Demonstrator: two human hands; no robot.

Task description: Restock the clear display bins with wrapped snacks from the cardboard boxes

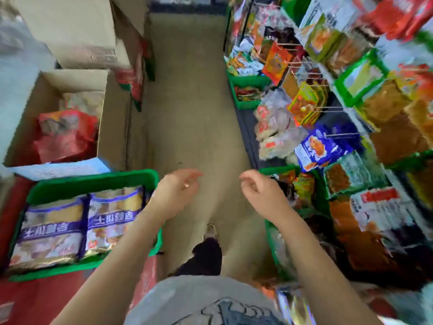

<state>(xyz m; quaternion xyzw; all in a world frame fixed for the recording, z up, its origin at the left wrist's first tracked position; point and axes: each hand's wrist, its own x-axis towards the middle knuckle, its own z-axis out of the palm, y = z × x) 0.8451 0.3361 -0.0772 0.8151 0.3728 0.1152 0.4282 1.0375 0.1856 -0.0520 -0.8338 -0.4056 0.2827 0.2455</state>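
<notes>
The view is blurred by motion. I stand in a narrow shop aisle with both hands raised over the floor, holding nothing. My left hand (pixel 178 191) hangs with loosely curled fingers just right of a green tray (pixel 93 178) carrying two purple-banded snack bags (pixel 77 226). My right hand (pixel 262 191) is also loosely curled, beside a green bin (pixel 278 171) of wrapped snacks on the right. An open cardboard box (pixel 112 118) at left contains red snack bags (pixel 65 134).
More cardboard boxes (pixel 77 31) are stacked at the far left. Shelves and hooks on the right carry many hanging snack packets (pixel 321 148), with green bins (pixel 248 80) below. The beige floor (pixel 194 102) runs ahead between them. My shoe (pixel 210 231) shows below.
</notes>
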